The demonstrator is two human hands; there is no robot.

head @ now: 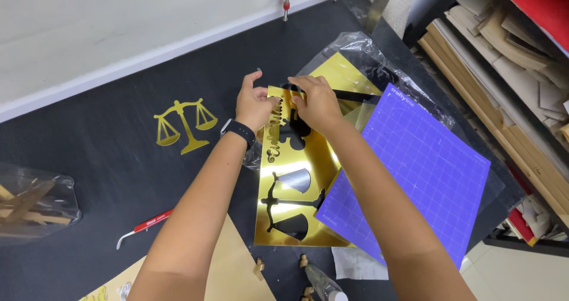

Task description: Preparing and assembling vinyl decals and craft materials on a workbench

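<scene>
A black worktable [106, 153] fills most of the scene, running up to a pale wall at the far edge. On its right half lies a purple gridded cutting mat [421, 170], tilted, its lower corner hidden behind the right forearm. Under and beyond the mat sits a clear plastic sleeve [361, 46] with another gold sheet inside; how far that one reaches I cannot tell.

Next in size is the gold mirrored sheet [296, 200] with cut-out openings shaped like a pair of scales and some script lettering. It lies just left of the mat, its right edge tucked beneath it, and its far end is lifted off the table between the 2 hands. The left hand [253, 102], a dark watch at its wrist, pinches the sheet's upper left corner. The right hand [317, 102] is curled over the top edge, fingers pressed on the gold face; what its fingertips grip is covered by the knuckles.

Well to the left lies a small gold scales cut-out [185, 123], flat on the table. A red-handled weeding tool [145, 225] lies near the left forearm. At the far left a plastic bag [35, 203] is cut off by the frame.
</scene>
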